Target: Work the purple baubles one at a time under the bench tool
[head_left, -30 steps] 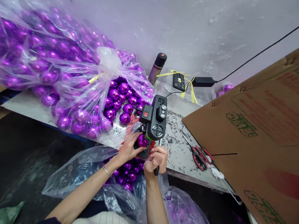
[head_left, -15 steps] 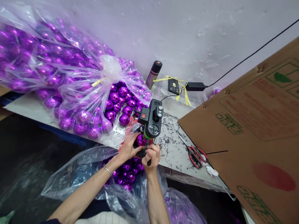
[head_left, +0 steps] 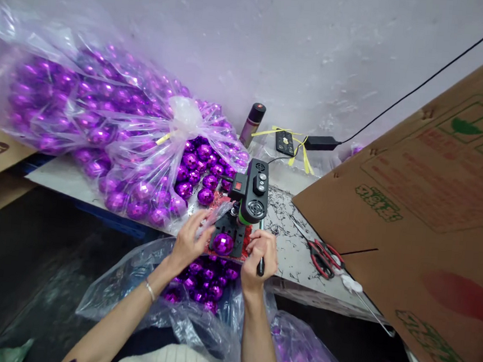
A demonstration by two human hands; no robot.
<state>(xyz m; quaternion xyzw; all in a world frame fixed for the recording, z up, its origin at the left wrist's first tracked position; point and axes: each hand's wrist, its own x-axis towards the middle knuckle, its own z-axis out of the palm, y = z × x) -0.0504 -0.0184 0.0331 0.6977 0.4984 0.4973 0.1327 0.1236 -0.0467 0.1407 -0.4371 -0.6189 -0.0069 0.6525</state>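
Observation:
A small black bench drill press (head_left: pixel 255 196) with a red switch stands on the table. My right hand (head_left: pixel 261 256) is closed round its lever handle (head_left: pixel 260 267), whose black end sticks out below the fingers. A shiny purple faceted ball (head_left: pixel 223 244) rests at the front of the drill's slotted black base (head_left: pixel 232 228). My left hand (head_left: pixel 192 236) is just left of the base, thumb and fingers apart, off the ball. A wrinkled piece of clear plastic (head_left: pixel 216 212) shows by its fingertips; I cannot tell whether they touch it.
A tied clear bag (head_left: pixel 103 112) of purple balls fills the left, with loose balls (head_left: pixel 205 196) beside it. An open bag (head_left: pixel 203 282) of balls hangs below the table edge. Right are red-handled scissors (head_left: pixel 325 259) and a big carton (head_left: pixel 412 207). A spray can (head_left: pixel 252 124) stands behind.
My left hand has let go of the purple ball and drawn back left. The ball now sits nearer the front of the base. My right hand still grips the lever.

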